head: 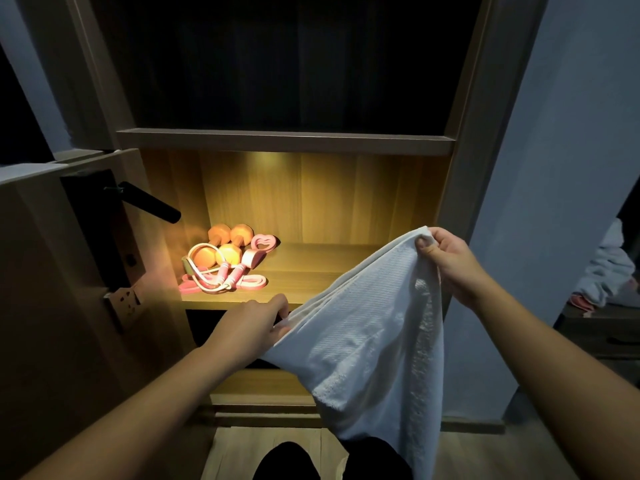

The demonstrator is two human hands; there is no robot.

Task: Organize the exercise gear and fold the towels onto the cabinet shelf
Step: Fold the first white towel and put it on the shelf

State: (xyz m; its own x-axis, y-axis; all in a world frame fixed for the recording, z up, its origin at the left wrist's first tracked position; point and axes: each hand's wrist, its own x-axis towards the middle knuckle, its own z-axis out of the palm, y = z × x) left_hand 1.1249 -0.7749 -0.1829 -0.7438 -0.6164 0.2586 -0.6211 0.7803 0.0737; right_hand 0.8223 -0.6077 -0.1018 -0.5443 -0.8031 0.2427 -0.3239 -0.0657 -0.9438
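Observation:
A white towel (367,341) hangs in front of the lit cabinet shelf (311,271). My right hand (446,261) pinches its upper corner, raised near the shelf's right side. Lower down, my left hand (252,323) grips the towel's left edge just below the shelf's front lip. The towel droops in folds toward the floor. On the left part of the shelf lie two orange dumbbells (221,245), a pink jump rope (221,278) and a pink heart-shaped grip (263,245), bunched together.
An open door with a black lever handle (149,201) stands at the left, close to the shelf. A dark upper compartment (287,64) sits above. A lower shelf (263,386) shows below. Clothing (606,271) lies on furniture at the far right.

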